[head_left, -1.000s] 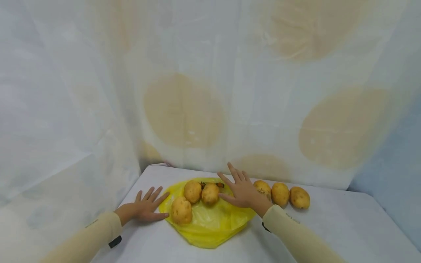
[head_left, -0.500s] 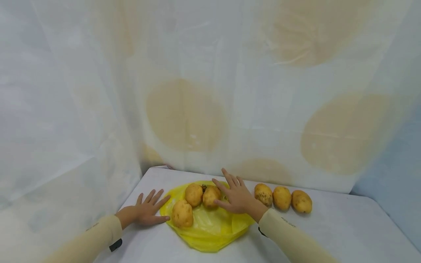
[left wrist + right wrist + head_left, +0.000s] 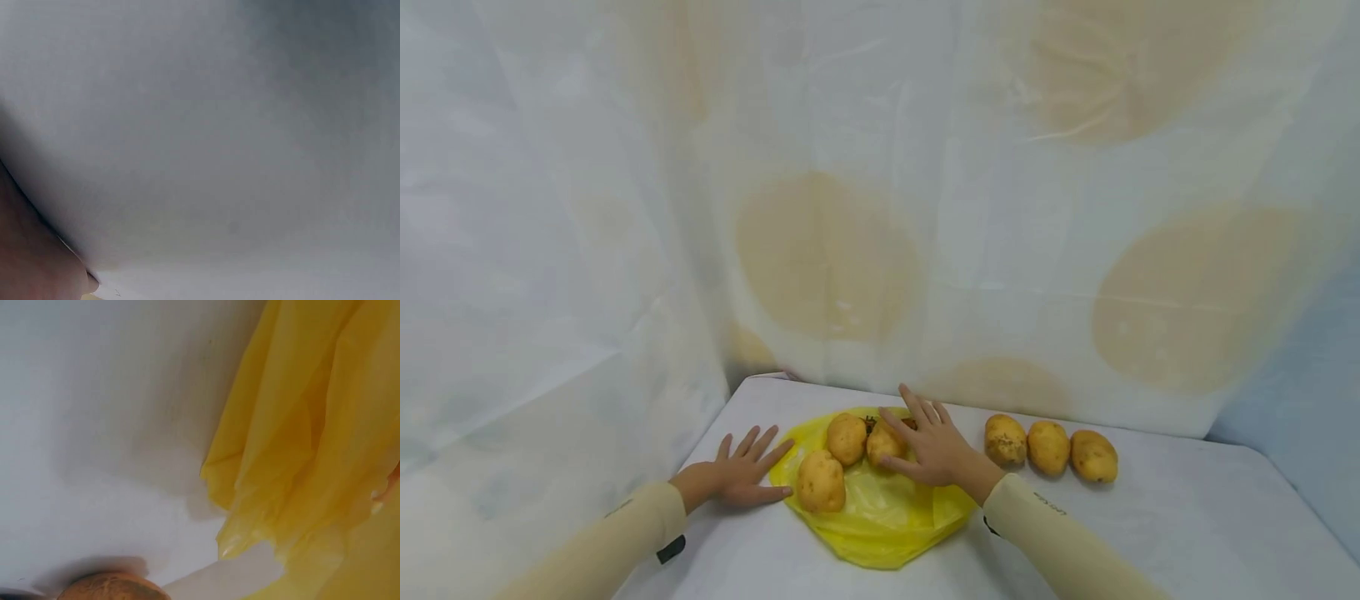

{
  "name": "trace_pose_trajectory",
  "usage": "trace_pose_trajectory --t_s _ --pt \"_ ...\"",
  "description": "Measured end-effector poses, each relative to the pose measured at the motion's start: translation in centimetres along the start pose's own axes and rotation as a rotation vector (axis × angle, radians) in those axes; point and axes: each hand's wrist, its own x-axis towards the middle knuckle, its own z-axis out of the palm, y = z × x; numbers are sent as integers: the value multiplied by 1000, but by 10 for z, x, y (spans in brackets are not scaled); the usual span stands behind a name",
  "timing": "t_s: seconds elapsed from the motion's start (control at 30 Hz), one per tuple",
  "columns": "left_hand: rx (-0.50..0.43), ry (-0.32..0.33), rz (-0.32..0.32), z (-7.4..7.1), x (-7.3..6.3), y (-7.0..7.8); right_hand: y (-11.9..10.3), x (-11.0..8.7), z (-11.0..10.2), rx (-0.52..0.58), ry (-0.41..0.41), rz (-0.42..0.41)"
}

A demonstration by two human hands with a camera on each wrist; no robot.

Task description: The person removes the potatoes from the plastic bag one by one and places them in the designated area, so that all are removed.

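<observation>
A yellow plastic bag point(image 3: 887, 533) lies spread on the white table, and its crumpled folds point(image 3: 281, 444) fill the right side of the right wrist view. Three potatoes rest on it: one at the front left point(image 3: 821, 482), one behind point(image 3: 846, 439) and one by my right hand point(image 3: 884, 446). My left hand point(image 3: 741, 479) lies flat with spread fingers, thumb and index tips at the bag's left edge. Fingers extended, my right hand point(image 3: 936, 450) is over the bag's right part and overlaps the nearest potato. A small dark item point(image 3: 870, 423) behind the potatoes is mostly hidden.
Three more potatoes stand in a row on the table right of my right hand: a rough-skinned one point(image 3: 1005, 440), a middle one point(image 3: 1048, 447) and a right one point(image 3: 1093, 456). A pale sheet with tan circles point(image 3: 827, 258) hangs behind the table.
My right hand has moved left over the bag, uncovering the nearest potato of the right row and covering more of the dark item. The left hand stays at the bag's edge.
</observation>
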Motion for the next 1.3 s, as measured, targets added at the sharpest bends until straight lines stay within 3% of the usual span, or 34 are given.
trace_pose_trajectory --t_s 0.2,0.37,0.6,0.97,1.3 --pt "-25 8 16 6 3 -6 -6 2 4 45 -5 -29" --pt "-25 -13 16 13 3 -3 -10 -3 9 51 -18 -81" --pt "-2 4 3 8 0 0 -14 -1 7 73 -14 -101" --pt "-4 3 6 5 0 -1 -19 3 8 127 -63 -72" --pt "12 19 2 -1 0 1 -14 6 12 173 -25 -40"
